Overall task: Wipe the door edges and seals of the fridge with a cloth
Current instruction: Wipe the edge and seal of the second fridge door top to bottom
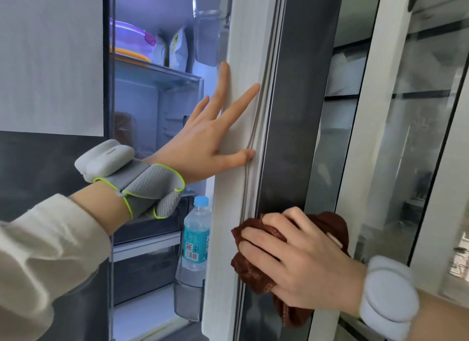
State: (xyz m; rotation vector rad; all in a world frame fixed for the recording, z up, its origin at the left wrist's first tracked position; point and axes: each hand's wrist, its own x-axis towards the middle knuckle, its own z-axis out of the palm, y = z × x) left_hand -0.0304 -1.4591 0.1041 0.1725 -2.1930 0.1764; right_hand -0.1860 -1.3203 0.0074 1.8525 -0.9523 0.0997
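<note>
The fridge door (302,92) stands open, its white inner edge (247,36) and grey rubber seal (264,81) running top to bottom through the middle of the view. My left hand (208,135) lies flat on the white edge with its fingers spread, thumb and forefinger touching the seal. Lower down, my right hand (297,259) is closed on a bunched brown cloth (251,267), pressing it against the seal and the dark door edge.
Inside the fridge are glass shelves with lidded containers (132,41) and bags. A water bottle (196,231) with a blue cap stands in a door bin (189,297). To the right is a glass-fronted cabinet (411,137), close to the door.
</note>
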